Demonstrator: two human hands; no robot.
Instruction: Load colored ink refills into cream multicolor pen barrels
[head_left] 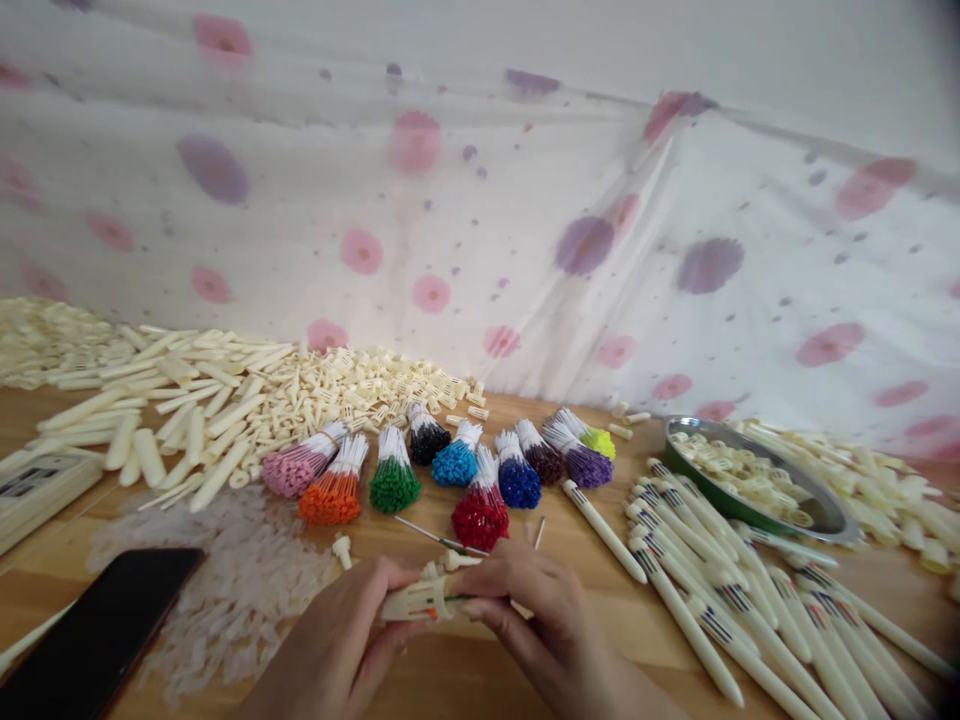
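Observation:
At the near middle of the table, my left hand (349, 625) is closed round a cream slotted pen barrel part (414, 602), with an orange piece showing in a slot. My right hand (529, 605) pinches at the part's right end, where a thin dark green piece shows; the fingertips partly hide what they grip. Just beyond the hands lie small cream pen parts (450, 560) and a thin refill (427, 533). Bundles of refills with coloured ends stand close by, among them a red bundle (481, 512), a green bundle (394, 482) and an orange bundle (332, 495).
Assembled multicolour pens (720, 590) lie heaped at the right, near a green-sided metal bowl (832, 520) of cream parts. Left are a black phone (105, 625), clear plastic bits (232, 590), cream barrels (187, 430) and a timer-like device (45, 490). A flowered plastic sheet (480, 220) hangs behind.

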